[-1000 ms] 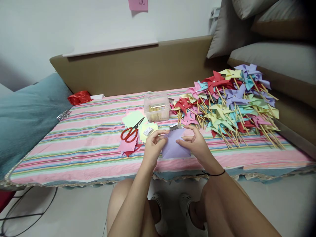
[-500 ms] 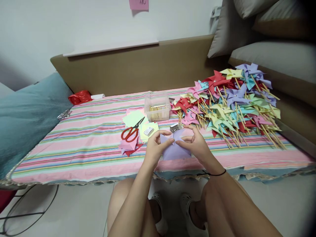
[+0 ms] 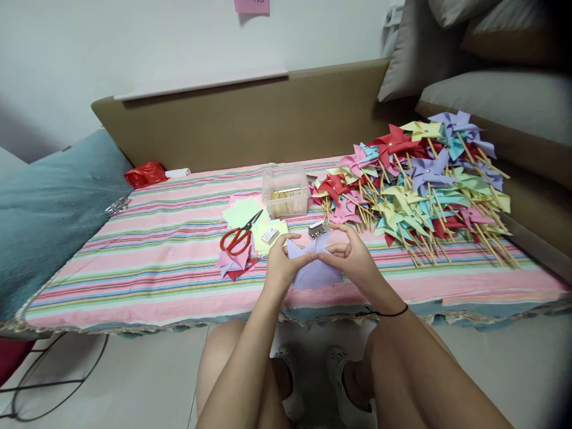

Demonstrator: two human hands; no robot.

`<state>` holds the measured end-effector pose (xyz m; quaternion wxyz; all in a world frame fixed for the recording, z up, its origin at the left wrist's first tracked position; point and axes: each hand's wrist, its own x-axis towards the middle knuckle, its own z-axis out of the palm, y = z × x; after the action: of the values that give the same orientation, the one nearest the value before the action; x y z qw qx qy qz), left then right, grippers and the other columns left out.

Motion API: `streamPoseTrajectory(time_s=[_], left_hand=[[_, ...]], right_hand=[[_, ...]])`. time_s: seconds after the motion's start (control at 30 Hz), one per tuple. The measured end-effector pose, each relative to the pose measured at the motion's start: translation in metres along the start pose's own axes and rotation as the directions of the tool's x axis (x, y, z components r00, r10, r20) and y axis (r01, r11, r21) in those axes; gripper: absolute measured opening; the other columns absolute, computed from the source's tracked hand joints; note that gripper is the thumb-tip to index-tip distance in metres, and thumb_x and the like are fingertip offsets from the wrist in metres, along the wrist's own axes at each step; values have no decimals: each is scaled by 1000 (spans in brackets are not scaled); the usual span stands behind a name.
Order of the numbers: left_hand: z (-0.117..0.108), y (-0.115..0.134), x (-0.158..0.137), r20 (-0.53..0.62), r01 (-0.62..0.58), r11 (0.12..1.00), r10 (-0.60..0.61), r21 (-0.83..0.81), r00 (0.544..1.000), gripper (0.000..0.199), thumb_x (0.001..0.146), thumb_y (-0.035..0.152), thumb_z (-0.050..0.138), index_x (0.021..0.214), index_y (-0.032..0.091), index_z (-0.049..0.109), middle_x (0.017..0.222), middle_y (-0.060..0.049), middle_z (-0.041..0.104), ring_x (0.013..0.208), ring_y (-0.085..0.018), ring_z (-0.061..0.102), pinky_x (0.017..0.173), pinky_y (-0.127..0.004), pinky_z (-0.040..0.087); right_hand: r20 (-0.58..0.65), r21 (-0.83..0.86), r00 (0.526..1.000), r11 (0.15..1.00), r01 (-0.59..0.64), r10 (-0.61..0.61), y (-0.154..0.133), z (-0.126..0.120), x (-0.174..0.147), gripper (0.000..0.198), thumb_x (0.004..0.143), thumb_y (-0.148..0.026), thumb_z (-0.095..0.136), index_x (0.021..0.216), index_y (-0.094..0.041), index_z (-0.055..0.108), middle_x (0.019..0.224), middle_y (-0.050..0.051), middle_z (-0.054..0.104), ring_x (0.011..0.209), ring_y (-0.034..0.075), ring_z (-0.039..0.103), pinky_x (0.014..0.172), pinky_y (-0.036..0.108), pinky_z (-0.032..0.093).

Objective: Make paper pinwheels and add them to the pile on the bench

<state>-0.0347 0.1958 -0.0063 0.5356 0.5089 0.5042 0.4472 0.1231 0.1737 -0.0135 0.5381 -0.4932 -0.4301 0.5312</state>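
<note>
A lilac paper square (image 3: 316,276), its corners folded in toward the middle, is held between my two hands above the striped cloth. My left hand (image 3: 286,262) grips its left side, thumb pressed near the centre. From the right, my right hand (image 3: 351,257) pinches it with the thumb meeting the other one; the index finger is raised at the far edge. Just behind the paper lies an open small box of metal pins (image 3: 319,230). Left of my hands are red-handled scissors (image 3: 236,239), a small white box (image 3: 270,236) and stacked coloured paper sheets (image 3: 243,213).
A clear plastic box (image 3: 286,193) with thin sticks stands behind my hands. Finished paper pinwheels (image 3: 429,173) on sticks are heaped at the right. A red plastic bag (image 3: 146,174) and metal clips (image 3: 118,206) lie far left. Cushions (image 3: 500,107) rise at the right.
Both thumbs have come together at the middle of the lilac paper, pressing its folded corners. The view has shifted slightly; the other things stay in place.
</note>
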Motion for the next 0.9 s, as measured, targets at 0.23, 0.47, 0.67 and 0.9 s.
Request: streamPoseTrajectory(time_s=[0.23,0.47,0.67,0.9], left_hand=[[3,2,-3,-49,71,992,-76,-102,996,55,46,30,87,92,18,58,60,5,58,53,-11,51,51,-22,38],[3,10,-6,8,117,974,-118,-195,993,55,49,33,86,93,17,58,62,4,63,51,-11,55,50,-21,42],[-1,13,-6,50,117,981,-111,-154,993,59,52,31,85,100,19,54,56,3,65,43,-12,56,46,-22,44],[-1,11,-7,7,89,982,-89,-169,996,57,52,30,84,98,20,51,57,3,67,43,-14,58,45,-23,46]], right_hand=[[8,14,1000,1000,-6,6,1,1,0,77,56,-35,83,120,-25,41,64,-2,69,58,20,67,54,29,50],[-31,68,997,995,-73,75,-4,4,-1,77,54,-32,84,115,-26,38,64,-2,71,54,21,67,52,29,52],[-36,83,994,992,-99,102,-5,1,-1,79,51,-31,84,115,-26,37,63,-3,71,53,21,67,51,29,52],[-12,69,998,996,-60,61,-3,0,0,78,52,-31,85,114,-27,38,62,-4,70,53,21,67,51,30,52]])
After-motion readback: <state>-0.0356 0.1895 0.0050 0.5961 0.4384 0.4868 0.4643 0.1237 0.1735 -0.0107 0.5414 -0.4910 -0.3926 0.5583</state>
